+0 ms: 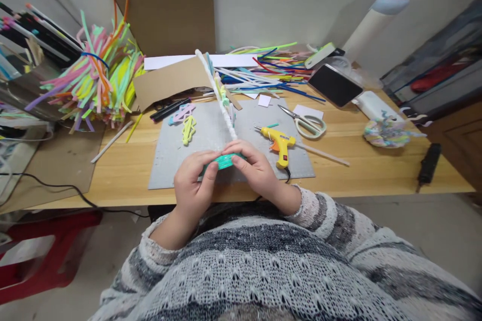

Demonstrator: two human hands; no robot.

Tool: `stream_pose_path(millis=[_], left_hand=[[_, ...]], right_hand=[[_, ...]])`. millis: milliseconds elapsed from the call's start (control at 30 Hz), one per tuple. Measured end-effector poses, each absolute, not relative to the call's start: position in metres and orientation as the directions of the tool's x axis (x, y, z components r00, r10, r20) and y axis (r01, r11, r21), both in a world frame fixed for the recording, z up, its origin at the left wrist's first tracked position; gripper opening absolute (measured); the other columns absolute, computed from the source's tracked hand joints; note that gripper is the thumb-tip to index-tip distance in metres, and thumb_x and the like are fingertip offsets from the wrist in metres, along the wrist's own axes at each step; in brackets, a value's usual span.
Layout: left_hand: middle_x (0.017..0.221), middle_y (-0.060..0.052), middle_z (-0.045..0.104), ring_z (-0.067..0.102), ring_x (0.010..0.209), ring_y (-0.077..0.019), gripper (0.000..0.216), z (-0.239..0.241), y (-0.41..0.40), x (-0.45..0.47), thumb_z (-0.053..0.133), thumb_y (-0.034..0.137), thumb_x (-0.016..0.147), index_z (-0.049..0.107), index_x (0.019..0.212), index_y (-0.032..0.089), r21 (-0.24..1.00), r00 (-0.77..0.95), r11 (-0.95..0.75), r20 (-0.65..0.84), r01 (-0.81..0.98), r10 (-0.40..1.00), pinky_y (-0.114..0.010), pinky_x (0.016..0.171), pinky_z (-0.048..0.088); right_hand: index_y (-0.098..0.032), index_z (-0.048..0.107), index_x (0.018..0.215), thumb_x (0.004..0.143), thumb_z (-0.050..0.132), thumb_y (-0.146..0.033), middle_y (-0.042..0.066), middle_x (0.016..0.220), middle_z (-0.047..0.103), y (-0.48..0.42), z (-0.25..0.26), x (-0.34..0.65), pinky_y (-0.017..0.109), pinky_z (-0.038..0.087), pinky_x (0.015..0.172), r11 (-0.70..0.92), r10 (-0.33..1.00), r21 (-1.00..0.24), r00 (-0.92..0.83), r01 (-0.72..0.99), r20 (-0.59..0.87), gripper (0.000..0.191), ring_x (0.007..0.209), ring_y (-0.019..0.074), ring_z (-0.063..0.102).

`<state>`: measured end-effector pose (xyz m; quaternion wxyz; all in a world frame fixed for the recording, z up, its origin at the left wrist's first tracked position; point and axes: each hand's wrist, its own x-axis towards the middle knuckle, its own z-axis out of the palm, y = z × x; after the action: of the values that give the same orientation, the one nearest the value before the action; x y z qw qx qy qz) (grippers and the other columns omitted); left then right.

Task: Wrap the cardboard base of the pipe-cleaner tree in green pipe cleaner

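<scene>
My left hand [194, 178] and my right hand [256, 166] are closed on opposite ends of a teal-green pipe-cleaner base [225, 161], thumbs on its near side. A long white wrapped stick [227, 119] extends away from behind my fingers, with small pastel pieces beside it; where it meets the base is hidden. Under the hands is a grey cutting mat [160, 173]. A yellow twisted pipe-cleaner shape [189, 129] and a pink-and-blue one [182, 113] lie on it to the left. A yellow glue gun [279, 144] rests to the right of my right hand.
Scissors [309, 126], a phone [334, 85] and a pastel fuzzy bundle [386, 133] lie to the right. Loose pipe cleaners [259, 77] and cardboard [169, 80] line the back. A big pipe-cleaner bunch [101, 77] stands left. A black cable [81, 193] crosses the left front edge.
</scene>
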<state>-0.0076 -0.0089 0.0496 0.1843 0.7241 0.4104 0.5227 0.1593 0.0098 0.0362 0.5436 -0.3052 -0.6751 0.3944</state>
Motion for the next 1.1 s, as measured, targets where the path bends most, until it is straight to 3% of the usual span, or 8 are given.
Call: stream_pose_path(millis=[300, 433, 500, 633, 700, 833, 1100], left_hand=[[0.098, -0.005, 0.070, 0.064, 0.095, -0.0165, 0.016, 0.046, -0.006, -0.009, 0.054, 0.023, 0.091, 0.067, 0.100, 0.021, 0.728, 0.067, -0.571, 0.594, 0.380, 0.802, -0.034, 0.088, 0.050], [0.107, -0.007, 0.067, 0.062, 0.103, -0.0186, 0.029, 0.044, -0.003, -0.014, 0.038, 0.029, 0.098, 0.063, 0.111, 0.022, 0.732, 0.123, -0.607, 0.602, 0.309, 0.789, -0.038, 0.093, 0.048], [0.118, -0.009, 0.063, 0.059, 0.112, -0.0205, 0.033, 0.044, 0.000, -0.019, 0.035, 0.028, 0.098, 0.056, 0.123, 0.023, 0.647, 0.211, -0.690, 0.661, 0.325, 0.720, -0.042, 0.098, 0.046], [0.129, -0.008, 0.055, 0.055, 0.115, -0.0219, 0.042, 0.047, 0.006, -0.029, 0.051, 0.018, 0.090, 0.051, 0.130, 0.031, 0.264, 0.476, -0.836, 0.722, 0.481, 0.502, -0.040, 0.095, 0.048], [0.127, -0.009, 0.055, 0.056, 0.112, -0.0220, 0.047, 0.047, 0.009, -0.031, 0.055, 0.014, 0.087, 0.052, 0.130, 0.031, 0.145, 0.549, -0.839, 0.695, 0.524, 0.463, -0.038, 0.092, 0.049], [0.124, -0.011, 0.056, 0.056, 0.110, -0.0226, 0.054, 0.047, 0.011, -0.032, 0.058, 0.008, 0.082, 0.051, 0.133, 0.028, 0.095, 0.572, -0.842, 0.693, 0.530, 0.438, -0.038, 0.090, 0.051], [0.117, -0.011, 0.058, 0.057, 0.106, -0.0223, 0.050, 0.047, 0.012, -0.025, 0.056, 0.007, 0.081, 0.054, 0.127, 0.025, 0.124, 0.516, -0.837, 0.736, 0.532, 0.437, -0.039, 0.089, 0.051]], right_hand=[[-0.024, 0.064, 0.097, 0.092, 0.052, -0.029, 0.004, 0.096, 0.062, 0.012, 0.042, 0.154, 0.041, 0.045, 0.091, 0.505, 0.845, -0.863, -0.218, 0.022, 0.489, 0.014, 0.097, 0.0178, 0.057], [-0.024, 0.064, 0.095, 0.092, 0.052, -0.036, 0.003, 0.096, 0.062, 0.017, 0.042, 0.157, 0.039, 0.045, 0.093, 0.474, 0.856, -0.880, -0.232, -0.007, 0.463, 0.017, 0.098, 0.0178, 0.058], [-0.025, 0.065, 0.094, 0.091, 0.053, -0.040, 0.003, 0.096, 0.063, 0.020, 0.042, 0.159, 0.039, 0.045, 0.093, 0.443, 0.864, -0.895, -0.247, -0.043, 0.439, 0.019, 0.097, 0.0176, 0.058], [-0.025, 0.065, 0.091, 0.090, 0.054, -0.045, 0.002, 0.094, 0.063, 0.023, 0.043, 0.162, 0.037, 0.045, 0.093, 0.387, 0.881, -0.918, -0.260, -0.085, 0.396, 0.024, 0.095, 0.0175, 0.058], [-0.024, 0.065, 0.091, 0.090, 0.053, -0.047, 0.002, 0.093, 0.062, 0.023, 0.043, 0.161, 0.037, 0.045, 0.093, 0.377, 0.883, -0.922, -0.266, -0.089, 0.387, 0.026, 0.096, 0.0174, 0.058], [-0.024, 0.065, 0.091, 0.091, 0.050, -0.050, 0.003, 0.094, 0.061, 0.024, 0.044, 0.160, 0.036, 0.044, 0.093, 0.381, 0.875, -0.920, -0.287, -0.091, 0.391, 0.030, 0.096, 0.0172, 0.057], [-0.023, 0.063, 0.093, 0.091, 0.052, -0.049, 0.002, 0.094, 0.060, 0.025, 0.045, 0.160, 0.036, 0.043, 0.093, 0.394, 0.873, -0.917, -0.286, -0.067, 0.396, 0.029, 0.096, 0.0172, 0.057]])
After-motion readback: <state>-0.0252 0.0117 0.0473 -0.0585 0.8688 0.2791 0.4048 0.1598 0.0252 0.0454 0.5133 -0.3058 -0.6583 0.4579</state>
